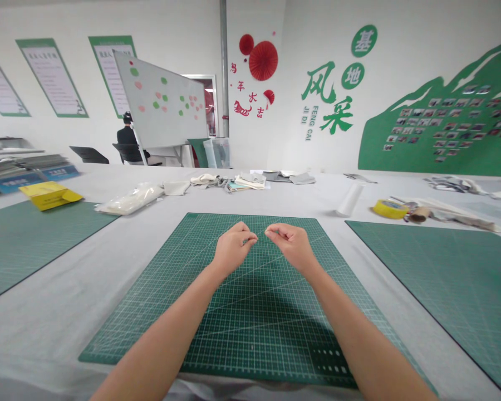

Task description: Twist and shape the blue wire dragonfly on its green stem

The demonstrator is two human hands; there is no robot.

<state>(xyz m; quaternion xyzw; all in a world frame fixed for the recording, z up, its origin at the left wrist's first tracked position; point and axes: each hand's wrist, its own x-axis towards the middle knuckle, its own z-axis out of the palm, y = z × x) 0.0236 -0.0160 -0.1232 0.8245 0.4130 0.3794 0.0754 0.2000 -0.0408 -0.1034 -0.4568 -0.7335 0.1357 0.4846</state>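
Note:
Both hands are raised over a green gridded cutting mat [250, 334], fingertips facing each other with a narrow gap between. My left hand [232, 245] is closed in a pinch, thumb against the fingers. Opposite it, my right hand [291, 245] pinches in the same way. Whatever the fingertips hold, if anything, is too small to make out. The mat lies on a table with a pale grey cloth, and a dark shadow falls on it between my forearms.
Other cutting mats lie at left [37, 239] and right [451, 278]. Along the back are a yellow card box [50, 195], a plastic-wrapped pack [131, 199], fabric scraps [250, 181], a white roll [350, 199] and yellow tape [390, 209]. A person [126, 133] sits beyond, by a whiteboard [162, 100].

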